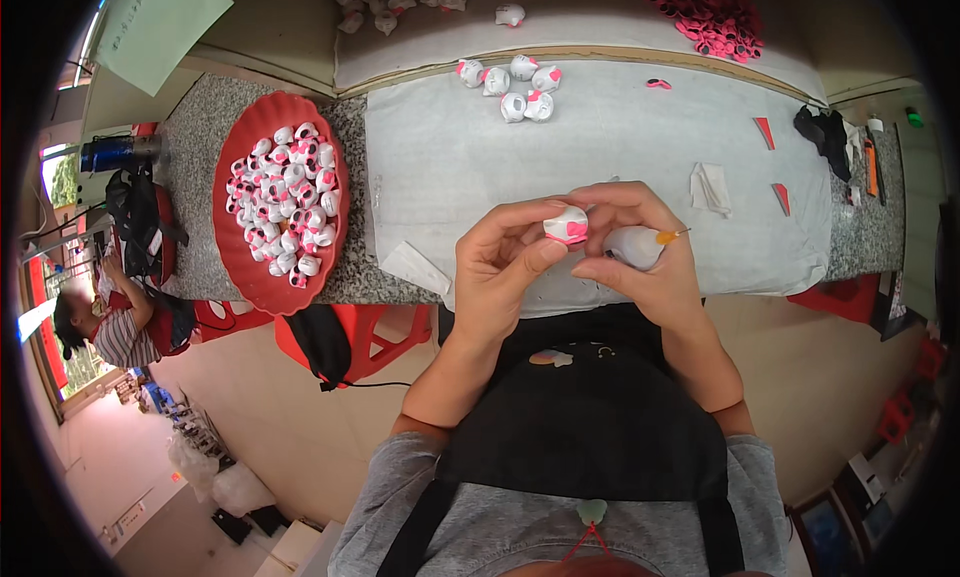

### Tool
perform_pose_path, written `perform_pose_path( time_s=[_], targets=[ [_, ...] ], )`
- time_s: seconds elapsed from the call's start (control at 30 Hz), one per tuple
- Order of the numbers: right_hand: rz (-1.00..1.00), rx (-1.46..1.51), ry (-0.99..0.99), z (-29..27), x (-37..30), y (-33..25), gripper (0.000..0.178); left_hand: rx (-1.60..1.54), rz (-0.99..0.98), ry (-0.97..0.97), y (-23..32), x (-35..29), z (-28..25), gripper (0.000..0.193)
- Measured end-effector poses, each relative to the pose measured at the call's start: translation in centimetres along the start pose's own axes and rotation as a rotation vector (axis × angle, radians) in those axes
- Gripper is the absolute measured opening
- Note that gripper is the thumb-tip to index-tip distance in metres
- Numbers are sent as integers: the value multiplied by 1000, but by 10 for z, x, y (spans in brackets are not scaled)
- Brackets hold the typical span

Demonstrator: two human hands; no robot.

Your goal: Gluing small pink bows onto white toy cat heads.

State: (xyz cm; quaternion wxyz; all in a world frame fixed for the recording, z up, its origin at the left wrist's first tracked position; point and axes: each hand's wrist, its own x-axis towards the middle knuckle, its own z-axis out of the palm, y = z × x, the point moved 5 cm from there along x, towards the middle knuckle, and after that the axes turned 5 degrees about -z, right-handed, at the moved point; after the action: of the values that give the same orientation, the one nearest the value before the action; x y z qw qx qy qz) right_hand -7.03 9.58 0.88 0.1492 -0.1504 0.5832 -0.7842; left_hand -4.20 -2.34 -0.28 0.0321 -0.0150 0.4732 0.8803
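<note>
While the left hand (500, 262) pinches a small white-and-pink figurine (566, 224) over the counter (600, 147), the right hand (640, 252) curls around a glue bottle (635, 245); a red tray (235, 192) holds many figurines (288, 199).

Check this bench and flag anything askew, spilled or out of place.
Nothing looks spilled or broken. One pink piece lies alone on the white sheet, apart from the pink pile. The small figures in the red tray stay inside its rim.

Small toy-assembly workshop, red tray (232, 192) heaped with painted figurines (288, 202), cloth-covered workbench (450, 157)
</note>
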Motion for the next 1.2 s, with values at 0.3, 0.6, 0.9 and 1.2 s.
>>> perform_pose_path(
  time_s=[0.3, 0.6, 0.9, 1.2],
  targets=[
    [-11, 79, 13, -9, -4, 6, 22, 13, 1, -73, -9, 1, 4, 20],
    [-34, 85, 35, -16, -5, 12, 25, 114, -22, -70, -7, 0, 10, 24],
    [24, 98, 32, -13, -7, 12, 25, 212, 74, 29, -10, -5, 10, 25],
    [38, 29, 35, -8, -6, 9, 24, -27, -41, 27, -18, -5, 2, 25]
  ],
)
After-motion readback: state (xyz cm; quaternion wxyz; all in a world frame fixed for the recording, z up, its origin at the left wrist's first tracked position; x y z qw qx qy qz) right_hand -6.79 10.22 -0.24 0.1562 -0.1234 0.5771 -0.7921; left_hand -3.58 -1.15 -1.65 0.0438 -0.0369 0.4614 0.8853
